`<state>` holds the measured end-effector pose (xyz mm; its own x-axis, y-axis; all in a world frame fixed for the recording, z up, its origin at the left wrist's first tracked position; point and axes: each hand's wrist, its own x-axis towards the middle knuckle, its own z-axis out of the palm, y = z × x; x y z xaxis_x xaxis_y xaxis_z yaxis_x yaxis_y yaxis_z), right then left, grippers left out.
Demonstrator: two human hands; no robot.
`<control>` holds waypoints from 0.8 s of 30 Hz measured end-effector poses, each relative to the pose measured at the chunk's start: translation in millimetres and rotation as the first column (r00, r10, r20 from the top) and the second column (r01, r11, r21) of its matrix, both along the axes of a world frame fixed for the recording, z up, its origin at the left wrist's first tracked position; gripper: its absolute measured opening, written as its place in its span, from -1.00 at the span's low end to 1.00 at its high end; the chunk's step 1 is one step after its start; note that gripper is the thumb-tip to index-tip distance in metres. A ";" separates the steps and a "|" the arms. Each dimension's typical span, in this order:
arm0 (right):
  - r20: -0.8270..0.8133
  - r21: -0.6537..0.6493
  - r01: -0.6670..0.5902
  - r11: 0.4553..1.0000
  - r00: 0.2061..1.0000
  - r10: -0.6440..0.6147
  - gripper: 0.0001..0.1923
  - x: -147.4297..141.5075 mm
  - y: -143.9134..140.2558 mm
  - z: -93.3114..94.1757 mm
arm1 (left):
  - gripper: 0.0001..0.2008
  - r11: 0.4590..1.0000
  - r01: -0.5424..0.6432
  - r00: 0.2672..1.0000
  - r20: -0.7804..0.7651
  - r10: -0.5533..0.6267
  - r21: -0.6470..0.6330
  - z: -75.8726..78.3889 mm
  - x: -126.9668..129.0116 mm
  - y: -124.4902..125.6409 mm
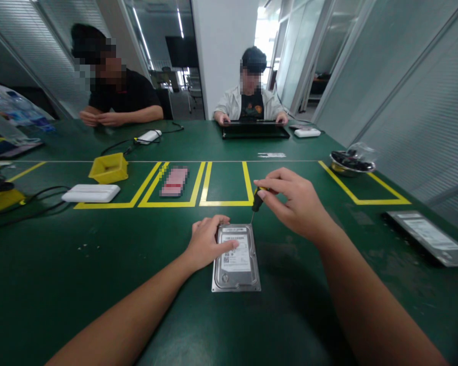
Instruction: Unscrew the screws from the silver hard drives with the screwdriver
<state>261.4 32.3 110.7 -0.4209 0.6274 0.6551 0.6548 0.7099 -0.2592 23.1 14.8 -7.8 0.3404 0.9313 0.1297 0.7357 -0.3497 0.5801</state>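
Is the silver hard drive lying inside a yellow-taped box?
No, the silver hard drive lies on bare green table, nearer than the yellow-taped boxes.

**Bare Arms, Bare Hands**

Two forearms enter from the bottom edge of the frame, one from the lower left and one from the lower right, and both are uncovered along all of their visible length. No sleeve or cuff shows on either. The left hand (208, 243), near the centre, and the right hand (295, 203), just right of centre, are ungloved. Both wrists and the visible fingers are plain, with short nails.
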 end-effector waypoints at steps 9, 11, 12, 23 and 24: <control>-0.019 -0.021 -0.042 0.999 0.999 0.042 -0.82 1.9 0.2 1.8 | -0.43 1.000 0.008 1.000 0.009 -0.008 -0.005 0.1 -0.6 1.4; -0.017 -0.018 -0.046 0.999 0.999 0.046 -0.86 2.1 0.6 2.0 | -0.43 1.000 0.008 1.000 0.008 -0.008 -0.006 0.0 -0.6 1.3; -0.014 -0.017 -0.047 0.999 0.999 0.047 -0.88 2.2 0.9 1.9 | -0.43 1.000 0.006 1.000 0.008 -0.006 -0.006 -0.1 -0.6 1.3; -0.018 -0.018 -0.053 0.998 0.998 0.053 -0.87 2.6 1.4 0.2 | -0.43 1.000 0.002 1.000 0.002 -0.002 0.006 -0.7 -0.2 0.9; -0.023 -0.015 -0.060 0.998 0.998 0.059 -0.86 3.0 1.3 -0.1 | -0.43 1.000 0.002 1.000 0.003 -0.002 0.007 -0.6 -0.3 0.7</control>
